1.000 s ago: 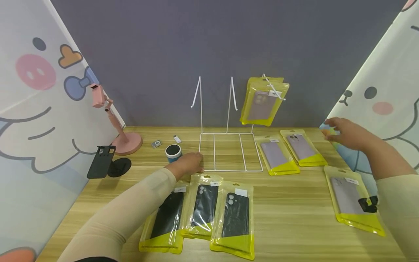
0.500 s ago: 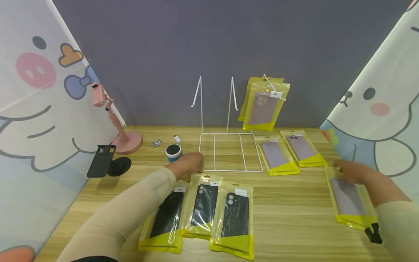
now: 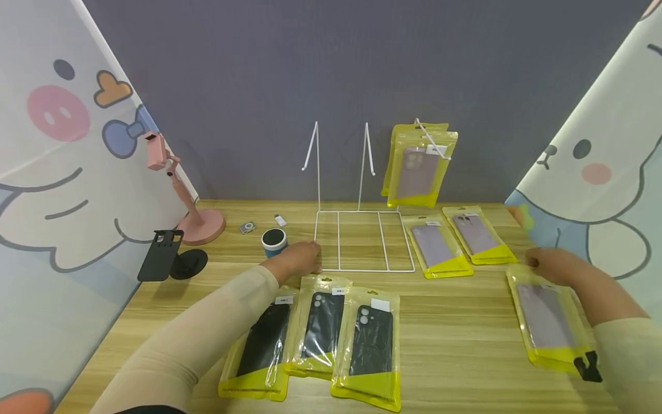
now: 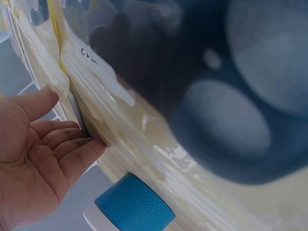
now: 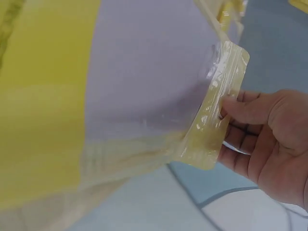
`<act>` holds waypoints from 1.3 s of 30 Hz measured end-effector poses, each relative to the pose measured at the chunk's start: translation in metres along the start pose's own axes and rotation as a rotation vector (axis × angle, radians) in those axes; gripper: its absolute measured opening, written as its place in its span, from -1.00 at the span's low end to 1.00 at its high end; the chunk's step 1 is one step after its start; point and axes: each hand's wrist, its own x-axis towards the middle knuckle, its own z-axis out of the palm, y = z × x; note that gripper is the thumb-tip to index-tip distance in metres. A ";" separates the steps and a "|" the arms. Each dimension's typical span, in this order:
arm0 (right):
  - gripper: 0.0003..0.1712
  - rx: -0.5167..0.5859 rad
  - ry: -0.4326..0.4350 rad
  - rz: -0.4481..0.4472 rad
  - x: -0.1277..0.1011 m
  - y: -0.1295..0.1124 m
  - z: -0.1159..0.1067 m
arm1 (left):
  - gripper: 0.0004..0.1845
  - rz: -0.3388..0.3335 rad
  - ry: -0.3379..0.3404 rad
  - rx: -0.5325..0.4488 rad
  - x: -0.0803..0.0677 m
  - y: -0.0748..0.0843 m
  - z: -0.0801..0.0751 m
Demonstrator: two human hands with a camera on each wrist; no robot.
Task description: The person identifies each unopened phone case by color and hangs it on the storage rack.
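Yellow-edged clear plastic pouch with a lilac phone case (image 3: 549, 316) is pinched at its top edge by the right hand (image 3: 555, 265), lifted off the wooden counter (image 3: 455, 322). Relaxed left-hand fingers (image 3: 309, 256) are rested against the white wire rack (image 3: 362, 241), seemingly steadying it

Three yellow bags with black phone cases (image 3: 322, 330) lie side by side at the near table edge. Three yellow bags with lilac phone cases (image 3: 438, 247) lie flat on the right — two more, as far as can be told, hang on the white wire rack (image 3: 362, 230), which has three hooks. Two phone stands — one pink (image 3: 181, 190), one black (image 3: 165, 256). One blue-sided round can (image 3: 274, 240). Two small grey gadgets (image 3: 247, 226).
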 end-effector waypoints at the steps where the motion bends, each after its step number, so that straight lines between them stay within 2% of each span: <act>1: -0.78 -0.005 0.025 -0.010 0.001 -0.003 -0.004 | -0.25 -0.001 -0.001 -0.001 0.000 0.000 0.000; 4: -0.84 -0.024 0.079 -0.040 0.005 -0.012 -0.018 | -0.25 -0.006 -0.009 0.007 0.000 0.000 0.000; 9: -0.98 0.004 0.100 -0.055 0.006 -0.034 -0.048 | -0.24 -0.004 -0.009 0.018 0.001 0.001 0.001; 16: -0.88 -0.020 0.168 -0.121 0.000 -0.081 -0.088 | -0.25 -0.002 -0.001 0.016 0.001 0.000 0.001; 22: -0.83 -0.017 0.181 -0.159 -0.009 -0.122 -0.121 | -0.25 0.011 0.011 0.012 0.000 -0.001 0.001; 26: -0.80 -0.040 0.279 -0.229 -0.011 -0.142 -0.143 | -0.25 0.011 0.007 0.008 0.000 -0.001 0.001; 29: -0.79 -0.070 0.376 -0.292 -0.008 -0.156 -0.159 | -0.25 0.010 0.004 0.006 0.000 -0.001 0.002; 32: -0.81 -0.078 0.438 -0.335 -0.002 -0.169 -0.174 | -0.24 0.013 0.008 0.005 0.001 -0.002 0.002; 35: -0.79 -0.076 0.465 -0.356 0.007 -0.180 -0.186 | -0.24 0.016 0.013 0.009 0.001 -0.003 0.002; 39: -0.77 -0.052 0.456 -0.362 0.019 -0.192 -0.198 | -0.23 0.014 0.011 0.004 0.001 -0.002 0.003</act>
